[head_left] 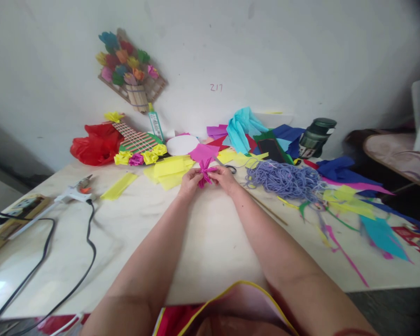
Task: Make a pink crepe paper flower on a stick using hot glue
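Between my two hands is a magenta paper flower point(205, 171) with pleated, fanned-out petals. My left hand point(191, 180) pinches its left side, and my right hand point(224, 178) pinches the right side. Both hands are closed at the fingertips, just above the white tabletop point(224, 242). Behind the flower lies a flat magenta paper sheet point(203, 152). Yellow paper sheets point(173, 169) rest to the left of it. Close to my right hand are the dark handles of what look like scissors point(232, 169), partly hidden.
At the right lies a tangled heap of purple cord point(283, 179) beside a dark green jar point(315, 137). A glue gun point(79, 190) with a black cable and a power strip point(17, 214) occupy the left. A decorated stick frame point(136, 137) leans near the wall, by a glue bottle point(155, 122).
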Available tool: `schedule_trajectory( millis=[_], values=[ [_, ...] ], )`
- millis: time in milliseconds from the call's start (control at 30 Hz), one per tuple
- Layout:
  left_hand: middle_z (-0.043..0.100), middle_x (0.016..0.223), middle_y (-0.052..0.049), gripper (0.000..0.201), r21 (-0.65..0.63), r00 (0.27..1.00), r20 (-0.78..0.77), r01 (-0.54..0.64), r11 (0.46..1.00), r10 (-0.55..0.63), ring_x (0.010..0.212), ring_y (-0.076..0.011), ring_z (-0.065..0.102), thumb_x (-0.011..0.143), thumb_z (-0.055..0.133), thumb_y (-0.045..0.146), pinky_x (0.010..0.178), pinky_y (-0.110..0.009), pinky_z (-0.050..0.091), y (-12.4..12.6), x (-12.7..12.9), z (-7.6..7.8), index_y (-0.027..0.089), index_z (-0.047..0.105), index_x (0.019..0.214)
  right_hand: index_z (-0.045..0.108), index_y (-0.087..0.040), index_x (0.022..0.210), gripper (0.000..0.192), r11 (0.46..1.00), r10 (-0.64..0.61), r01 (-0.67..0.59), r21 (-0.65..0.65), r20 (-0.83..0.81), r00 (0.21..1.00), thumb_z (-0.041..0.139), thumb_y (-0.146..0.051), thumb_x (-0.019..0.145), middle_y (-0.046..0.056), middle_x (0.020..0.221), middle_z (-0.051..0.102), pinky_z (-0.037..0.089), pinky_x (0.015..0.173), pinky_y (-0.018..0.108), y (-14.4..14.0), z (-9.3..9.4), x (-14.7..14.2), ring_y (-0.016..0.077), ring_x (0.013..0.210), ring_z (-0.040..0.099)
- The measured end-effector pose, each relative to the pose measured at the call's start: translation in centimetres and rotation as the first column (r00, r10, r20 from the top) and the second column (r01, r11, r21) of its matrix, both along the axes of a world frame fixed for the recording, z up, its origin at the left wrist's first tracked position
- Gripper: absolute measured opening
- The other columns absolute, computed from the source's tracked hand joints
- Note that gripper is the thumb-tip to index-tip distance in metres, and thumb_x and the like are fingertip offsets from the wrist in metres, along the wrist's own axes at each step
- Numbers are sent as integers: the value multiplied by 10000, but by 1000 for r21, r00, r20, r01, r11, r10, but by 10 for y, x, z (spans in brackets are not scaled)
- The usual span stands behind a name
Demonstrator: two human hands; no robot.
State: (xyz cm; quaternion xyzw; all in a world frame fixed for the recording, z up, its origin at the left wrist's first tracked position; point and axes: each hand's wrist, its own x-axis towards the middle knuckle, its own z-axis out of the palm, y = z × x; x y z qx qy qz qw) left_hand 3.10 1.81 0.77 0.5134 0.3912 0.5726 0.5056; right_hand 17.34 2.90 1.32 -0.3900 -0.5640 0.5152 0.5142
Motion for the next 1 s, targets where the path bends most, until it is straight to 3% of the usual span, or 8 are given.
schedule_trajectory(
  millis=[133, 300, 433, 633, 867, 1000],
  values=[
    [644, 605, -9, 293, 13, 998, -52, -33, 999, 33, 498, -120, 545, 597, 633, 221, 504, -233, 407, -2, 3, 1, 127, 597, 873, 618, -175, 752, 301, 1000, 9, -9, 7, 43, 999, 653, -445, 626, -49, 499, 509, 315, 420, 210, -5, 5, 0, 87, 457, 429],
    [669, 664, -29, 312, 56, 998, -58, -33, 998, 36, 583, -152, 609, 593, 689, 261, 578, -264, 456, -1, 6, -1, 140, 591, 863, 616, -166, 722, 288, 996, -94, 94, 5, 56, 994, 650, -427, 605, -43, 517, 512, 311, 391, 209, -3, 4, 0, 86, 461, 416],
    [678, 712, -49, 422, 31, 998, 53, -21, 999, 20, 652, -186, 652, 610, 719, 331, 663, -315, 495, -3, 6, 1, 135, 568, 953, 620, -167, 686, 235, 990, -142, 141, 30, 35, 989, 628, -386, 602, -45, 505, 502, 324, 386, 213, 1, 2, 1, 86, 451, 412],
    [679, 731, -32, 679, -131, 953, 276, -93, 987, 126, 613, -170, 650, 658, 709, 389, 637, -303, 498, 1, -2, 4, 178, 381, 1214, 608, -168, 626, 192, 994, -105, 105, 28, -24, 994, 608, -359, 609, -59, 429, 468, 324, 419, 215, 1, 2, 0, 71, 404, 398],
    [665, 719, -30, 617, -132, 950, 304, -30, 991, 69, 614, -141, 632, 593, 778, 391, 611, -257, 485, 3, -3, 2, 153, 486, 1082, 628, -165, 672, 189, 994, -112, 112, 4, -37, 993, 609, -325, 575, -53, 471, 509, 346, 427, 209, -2, 4, -1, 71, 426, 420],
    [642, 673, -6, 416, -51, 974, 227, 27, 998, -15, 600, -112, 601, 569, 795, 328, 632, -246, 470, 3, -2, -2, 132, 598, 879, 621, -172, 691, 196, 996, -91, 91, 9, -18, 996, 630, -320, 562, -37, 579, 562, 374, 433, 207, -2, 2, -2, 82, 488, 473]
  ],
)
